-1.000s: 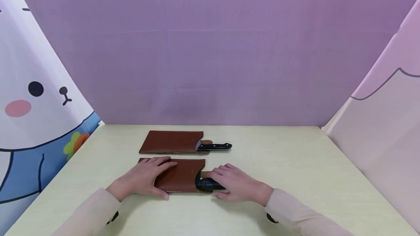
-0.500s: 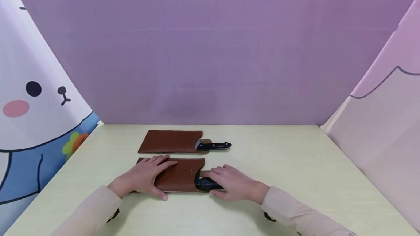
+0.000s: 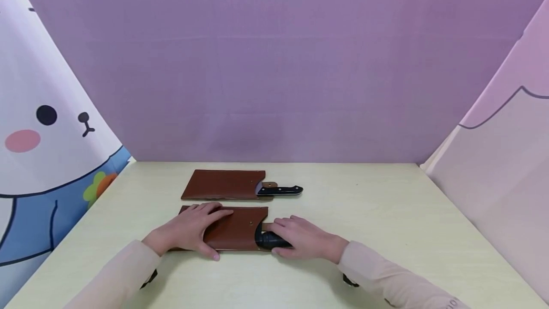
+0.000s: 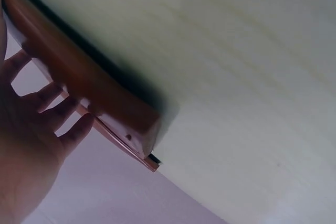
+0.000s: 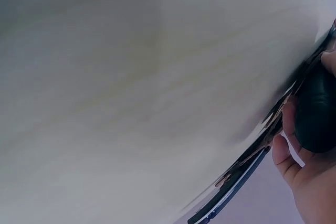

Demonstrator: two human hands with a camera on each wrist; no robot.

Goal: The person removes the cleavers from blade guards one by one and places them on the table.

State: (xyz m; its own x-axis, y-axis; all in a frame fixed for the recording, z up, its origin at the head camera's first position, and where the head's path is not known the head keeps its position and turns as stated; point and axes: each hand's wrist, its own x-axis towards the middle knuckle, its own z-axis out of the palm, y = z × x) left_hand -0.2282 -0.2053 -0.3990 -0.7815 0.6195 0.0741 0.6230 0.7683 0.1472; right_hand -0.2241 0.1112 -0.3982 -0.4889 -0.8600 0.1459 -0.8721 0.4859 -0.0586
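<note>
In the head view my left hand (image 3: 190,229) rests on a brown leather sheath (image 3: 236,232) lying on the table, its fingers spread over the left part. The left wrist view shows that hand (image 4: 31,145) beside the sheath's edge (image 4: 79,72). From the sheath's notched right end sticks the black handle (image 3: 271,240) of a knife, whose blade is hidden inside. My right hand (image 3: 306,240) grips this handle, thumb on the near side. In the right wrist view the handle's rounded end (image 5: 316,119) shows within the right hand (image 5: 315,182).
Behind lies a second brown sheath (image 3: 223,185), parallel to the first, holding a knife with a riveted black handle (image 3: 280,190). The pale table (image 3: 386,213) ends at a purple backdrop (image 3: 274,70). Printed cloth (image 3: 43,166) hangs at the left.
My right hand has shifted slightly left with the handle, toward the sheath. The left hand stays on the sheath, and the rear sheath has not moved.
</note>
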